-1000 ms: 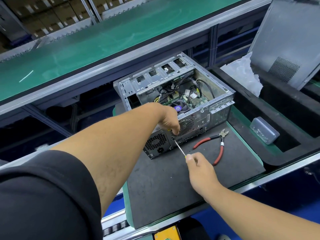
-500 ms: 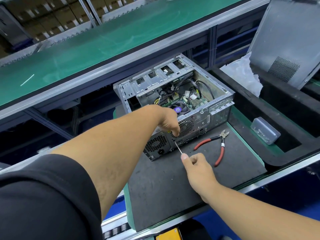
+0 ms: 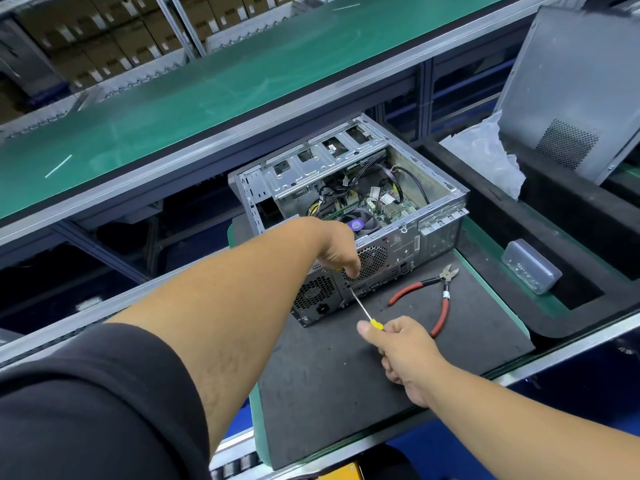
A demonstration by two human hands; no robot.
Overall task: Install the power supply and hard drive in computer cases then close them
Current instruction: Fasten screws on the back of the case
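- Both hands work at the open computer case (image 3: 349,216) on the dark mat (image 3: 346,375); left hand (image 3: 337,249) curls against its rear panel, fingertips hidden, grasp unclear.
- Right hand (image 3: 403,351) grips a yellow-handled screwdriver (image 3: 367,313), tip at the panel.
- Inside the case: cables, fan, board.

Computer assembly line, factory floor. Long green conveyor belt (image 3: 214,81) in an aluminium frame runs across the back; a lower roller track (image 3: 235,462) carries a dark foam pallet (image 3: 346,375) at the near edge. On the pallet: open desktop computer case (image 3: 349,216), side off, motherboard and cables exposed, with red-handled cutters (image 3: 436,299) beside it. Stacked cardboard cartons (image 3: 86,39) on racking beyond the belt.
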